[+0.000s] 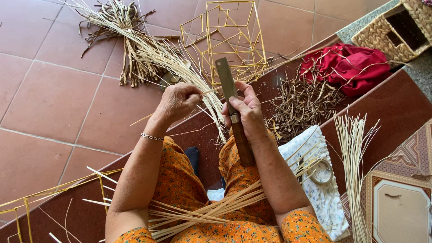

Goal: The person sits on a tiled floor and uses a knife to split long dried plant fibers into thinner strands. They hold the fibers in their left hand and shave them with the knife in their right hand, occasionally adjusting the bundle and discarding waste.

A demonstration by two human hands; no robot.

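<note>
Clearly the right hand grips a cleaver-like knife, fingers wrapped round its handle, blade up; beside the knife, the left hand pinches a pale cane strip against the blade for splitting.

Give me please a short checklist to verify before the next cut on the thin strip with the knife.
1. Right hand grips the knife at the top of its wooden handle: ok.
2. Blade points away from the body, toward the floor: ok.
3. Left hand pinches the thin strip clear of the blade: ok.
4. Strip touches the blade edge at the right place: cannot tell, the fingers hide the contact.
5. Spare strips on the lap lie below the arms, away from the blade: ok.
6. Floor past the blade tip is free: not ok, a yellow wire frame and a strip bundle lie there.
</note>
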